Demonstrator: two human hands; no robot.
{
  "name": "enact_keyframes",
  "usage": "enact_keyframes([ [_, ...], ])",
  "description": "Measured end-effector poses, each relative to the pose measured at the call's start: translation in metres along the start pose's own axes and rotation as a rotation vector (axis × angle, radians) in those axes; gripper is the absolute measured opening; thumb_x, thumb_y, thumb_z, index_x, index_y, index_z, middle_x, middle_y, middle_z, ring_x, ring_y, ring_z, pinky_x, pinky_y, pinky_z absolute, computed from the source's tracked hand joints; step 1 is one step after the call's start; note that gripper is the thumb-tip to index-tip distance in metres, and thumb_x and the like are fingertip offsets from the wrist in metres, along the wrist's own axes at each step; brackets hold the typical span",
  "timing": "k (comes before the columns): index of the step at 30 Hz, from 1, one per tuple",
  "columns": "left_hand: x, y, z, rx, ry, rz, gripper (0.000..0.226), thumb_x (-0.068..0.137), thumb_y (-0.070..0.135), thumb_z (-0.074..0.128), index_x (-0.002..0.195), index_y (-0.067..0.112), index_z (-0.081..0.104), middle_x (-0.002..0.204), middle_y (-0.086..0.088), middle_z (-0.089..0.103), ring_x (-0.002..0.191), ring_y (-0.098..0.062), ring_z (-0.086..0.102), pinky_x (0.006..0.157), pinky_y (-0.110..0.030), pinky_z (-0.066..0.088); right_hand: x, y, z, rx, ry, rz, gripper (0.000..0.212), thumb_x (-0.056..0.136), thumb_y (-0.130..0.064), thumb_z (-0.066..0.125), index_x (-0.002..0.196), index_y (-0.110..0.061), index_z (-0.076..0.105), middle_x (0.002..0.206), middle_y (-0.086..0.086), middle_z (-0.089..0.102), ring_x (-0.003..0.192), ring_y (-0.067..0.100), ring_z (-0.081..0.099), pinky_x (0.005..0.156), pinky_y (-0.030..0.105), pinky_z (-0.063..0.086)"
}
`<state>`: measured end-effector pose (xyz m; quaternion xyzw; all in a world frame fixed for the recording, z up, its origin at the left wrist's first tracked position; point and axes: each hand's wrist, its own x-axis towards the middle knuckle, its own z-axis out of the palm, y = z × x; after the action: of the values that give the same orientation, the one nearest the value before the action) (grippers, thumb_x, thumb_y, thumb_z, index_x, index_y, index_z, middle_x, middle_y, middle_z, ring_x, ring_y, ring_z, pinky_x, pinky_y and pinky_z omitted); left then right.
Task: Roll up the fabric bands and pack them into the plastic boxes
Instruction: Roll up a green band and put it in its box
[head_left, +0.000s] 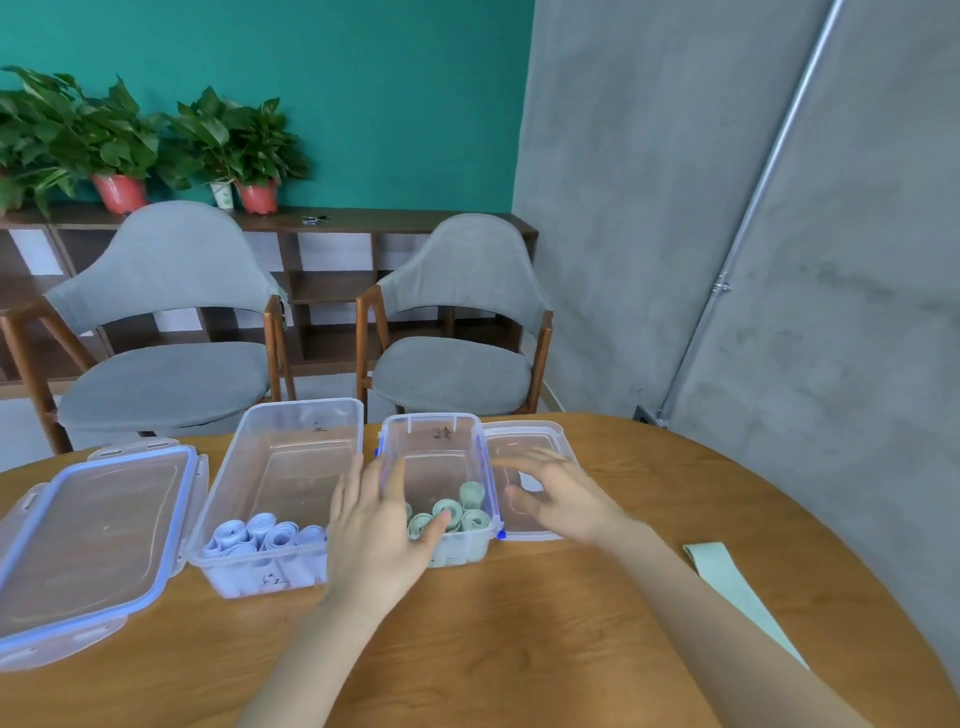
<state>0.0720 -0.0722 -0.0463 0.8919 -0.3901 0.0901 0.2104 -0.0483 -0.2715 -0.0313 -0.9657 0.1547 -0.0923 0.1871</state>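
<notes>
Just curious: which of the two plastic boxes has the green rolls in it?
The smaller box, the right one, between the person's hands, holds green rolls. The larger box to its left holds pale lilac rolls.

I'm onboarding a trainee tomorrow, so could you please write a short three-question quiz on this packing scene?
1. True or false: the green rolls lie in the smaller box.
2. Which box holds the pale blue rolls? A) larger box B) smaller box
3. Fill in: an unrolled green band lies flat on the ____, beside the right forearm.

Key: 1 true; 2 A; 3 table. Both the left hand and right hand hold nothing.
</notes>
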Motion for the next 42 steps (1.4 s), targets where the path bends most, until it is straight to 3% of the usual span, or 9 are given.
enact_keyframes([
  [3, -0.007, 0.043, 0.002, -0.126, 0.241, 0.159, 0.042, 0.079, 0.027, 0.066, 0.117, 0.009, 0.060, 0.115, -0.006, 0.062, 0.115, -0.029, 0.054, 0.094, -0.038, 0.043, -0.048, 0.024, -0.015, 0.049, 0.065, 0.108, 0.039, 0.096, -0.027, 0.050, 0.135, -0.033, 0.049, 0.139, -0.011, 0.050, 0.131, 0.008, 0.039, 0.109, 0.028, 0.032],
  [7, -0.020, 0.134, 0.016, -0.326, 0.151, 0.270, 0.021, 0.081, 0.008, 0.065, 0.102, 0.010, 0.065, 0.097, -0.004, 0.066, 0.091, -0.027, 0.061, 0.073, -0.034, 0.050, -0.118, 0.063, -0.029, 0.090, 0.161, 0.321, 0.037, 0.094, -0.023, 0.052, 0.130, -0.033, 0.052, 0.132, -0.009, 0.056, 0.124, 0.011, 0.049, 0.105, 0.031, 0.039],
  [13, -0.023, 0.239, 0.097, -0.497, -0.332, 0.106, 0.036, 0.096, 0.021, 0.045, 0.131, 0.013, 0.053, 0.125, -0.005, 0.060, 0.113, -0.021, 0.057, 0.093, -0.035, 0.047, -0.209, 0.105, -0.030, 0.173, 0.266, 0.666, 0.037, 0.093, -0.026, 0.054, 0.131, -0.028, 0.052, 0.126, -0.006, 0.059, 0.117, 0.013, 0.055, 0.096, 0.032, 0.047],
  [20, -0.014, 0.286, 0.145, -0.267, -0.462, 0.034, 0.042, 0.101, 0.028, 0.035, 0.136, 0.008, 0.045, 0.144, -0.015, 0.037, 0.132, -0.031, 0.035, 0.104, -0.039, 0.033, -0.255, 0.126, -0.010, 0.169, 0.249, 0.882, 0.044, 0.091, -0.036, 0.054, 0.131, -0.020, 0.049, 0.124, 0.001, 0.053, 0.111, 0.020, 0.054, 0.091, 0.036, 0.048],
  [24, -0.003, 0.289, 0.152, -0.252, -0.483, -0.045, 0.023, 0.094, 0.020, 0.046, 0.107, 0.015, 0.064, 0.135, -0.013, 0.045, 0.125, -0.031, 0.041, 0.099, -0.038, 0.039, -0.249, 0.126, 0.000, 0.197, 0.274, 0.876, 0.046, 0.092, -0.037, 0.053, 0.134, -0.020, 0.048, 0.124, -0.002, 0.049, 0.108, 0.017, 0.054, 0.093, 0.032, 0.047],
  [28, 0.004, 0.284, 0.146, -0.578, -0.533, -0.114, 0.015, 0.083, 0.005, 0.055, 0.080, 0.019, 0.056, 0.104, -0.008, 0.060, 0.100, -0.027, 0.058, 0.082, -0.038, 0.051, -0.240, 0.120, 0.003, 0.136, 0.257, 0.867, 0.044, 0.092, -0.044, 0.050, 0.132, -0.025, 0.048, 0.128, -0.003, 0.046, 0.119, 0.018, 0.045, 0.101, 0.034, 0.039],
  [34, 0.001, 0.262, 0.058, -1.117, -0.471, -0.114, 0.013, 0.081, 0.003, 0.069, 0.088, 0.014, 0.065, 0.092, -0.006, 0.070, 0.092, -0.021, 0.065, 0.085, -0.036, 0.053, -0.228, 0.096, -0.005, 0.440, 0.322, 0.810, 0.052, 0.083, -0.055, 0.060, 0.125, -0.029, 0.044, 0.119, -0.016, 0.053, 0.113, 0.006, 0.050, 0.102, 0.037, 0.038],
  [39, -0.008, 0.229, -0.040, -1.188, -0.251, -0.064, 0.014, 0.080, 0.003, 0.070, 0.091, 0.011, 0.068, 0.090, -0.006, 0.072, 0.087, -0.017, 0.068, 0.079, -0.031, 0.054, -0.223, 0.037, -0.026, 0.867, 0.326, 0.512, 0.018, 0.087, -0.025, 0.068, 0.099, -0.014, 0.060, 0.082, -0.011, 0.067, 0.071, -0.003, 0.062, 0.061, 0.012, 0.045],
  [42, -0.017, 0.203, -0.100, -1.217, -0.057, -0.065, 0.014, 0.079, 0.001, 0.070, 0.092, 0.007, 0.069, 0.086, -0.004, 0.072, 0.079, -0.013, 0.069, 0.072, -0.027, 0.055, -0.218, -0.007, -0.032, 0.949, 0.268, 0.342, 0.012, 0.087, -0.020, 0.068, 0.090, -0.011, 0.062, 0.093, 0.005, 0.071, 0.083, 0.010, 0.067, 0.070, 0.019, 0.050],
])
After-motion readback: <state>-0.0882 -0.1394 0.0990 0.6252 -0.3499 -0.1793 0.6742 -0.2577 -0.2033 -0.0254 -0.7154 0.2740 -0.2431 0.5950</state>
